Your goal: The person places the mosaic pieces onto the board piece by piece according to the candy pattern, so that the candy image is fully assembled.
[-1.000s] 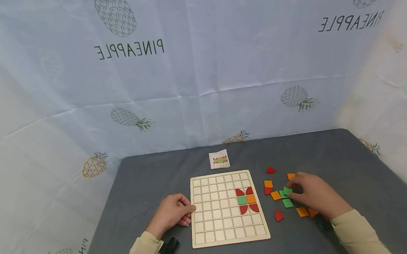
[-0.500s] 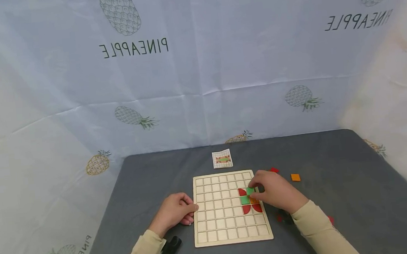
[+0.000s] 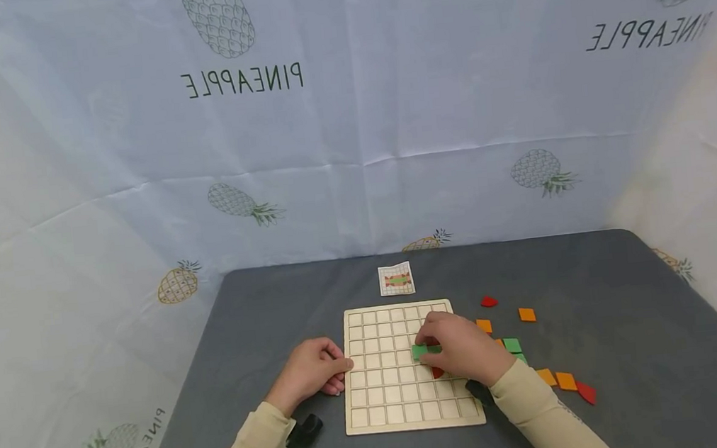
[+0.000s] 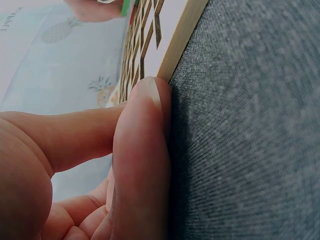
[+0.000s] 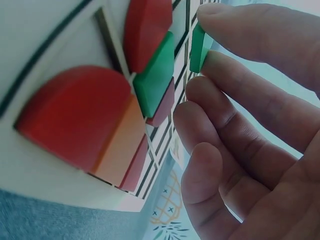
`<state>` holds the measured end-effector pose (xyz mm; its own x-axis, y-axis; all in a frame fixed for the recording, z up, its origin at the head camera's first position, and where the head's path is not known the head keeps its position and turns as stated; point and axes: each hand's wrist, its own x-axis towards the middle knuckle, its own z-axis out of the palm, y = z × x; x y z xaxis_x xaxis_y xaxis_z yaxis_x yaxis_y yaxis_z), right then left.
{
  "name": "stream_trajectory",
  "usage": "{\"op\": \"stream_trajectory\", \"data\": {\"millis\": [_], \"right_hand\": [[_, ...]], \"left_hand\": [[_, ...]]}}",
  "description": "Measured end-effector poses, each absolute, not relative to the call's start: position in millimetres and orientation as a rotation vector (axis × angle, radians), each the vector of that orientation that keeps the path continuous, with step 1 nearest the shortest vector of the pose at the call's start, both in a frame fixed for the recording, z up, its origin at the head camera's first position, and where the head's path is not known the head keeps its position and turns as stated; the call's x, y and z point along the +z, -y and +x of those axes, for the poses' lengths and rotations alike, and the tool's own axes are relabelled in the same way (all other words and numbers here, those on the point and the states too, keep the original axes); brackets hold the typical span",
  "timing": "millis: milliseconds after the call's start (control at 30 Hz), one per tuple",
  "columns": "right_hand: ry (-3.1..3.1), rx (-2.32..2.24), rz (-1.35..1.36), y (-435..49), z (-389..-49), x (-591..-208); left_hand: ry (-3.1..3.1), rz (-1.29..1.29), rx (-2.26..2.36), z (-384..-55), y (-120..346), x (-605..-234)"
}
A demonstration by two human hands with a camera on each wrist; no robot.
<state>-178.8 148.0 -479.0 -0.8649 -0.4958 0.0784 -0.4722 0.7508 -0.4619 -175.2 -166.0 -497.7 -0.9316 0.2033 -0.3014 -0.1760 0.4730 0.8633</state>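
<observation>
A pale wooden grid board [image 3: 383, 396] lies flat on the table. My left hand [image 3: 310, 370] holds its left edge, with thumb [image 4: 145, 115] and index finger meeting at the rim. Over the board's right half, my right hand [image 3: 462, 346] pinches a green square tile [image 5: 198, 47] between thumb and index finger, tilted close to the grid. Beside it, another green tile [image 5: 156, 75] sits in a cell, with red rounded pieces [image 5: 77, 112] and an orange tile [image 5: 120, 142] around it. My right hand hides most of these in the head view.
A small printed pattern card [image 3: 396, 279] lies behind the board. Right of the board are loose orange tiles [image 3: 527, 314], green tiles [image 3: 512, 345] and red pieces [image 3: 586, 392] on the dark grey table [image 3: 594, 289]. A pineapple-print cloth [image 3: 349, 111] hangs behind.
My right hand picked up a green tile from the loose pieces and carried it left, over the board, just past the placed green tile. My left hand stays at the board's edge.
</observation>
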Motion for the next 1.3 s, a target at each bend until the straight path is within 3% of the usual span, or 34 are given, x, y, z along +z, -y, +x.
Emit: {"op": "stream_trajectory", "data": {"millis": [1300], "right_hand": [[-2.874,-0.746,-0.752,-150.2,-180.5,-480.1]], "left_hand": [[-2.406,-0.008,1.392,-176.4,167.2,-500.7]]}}
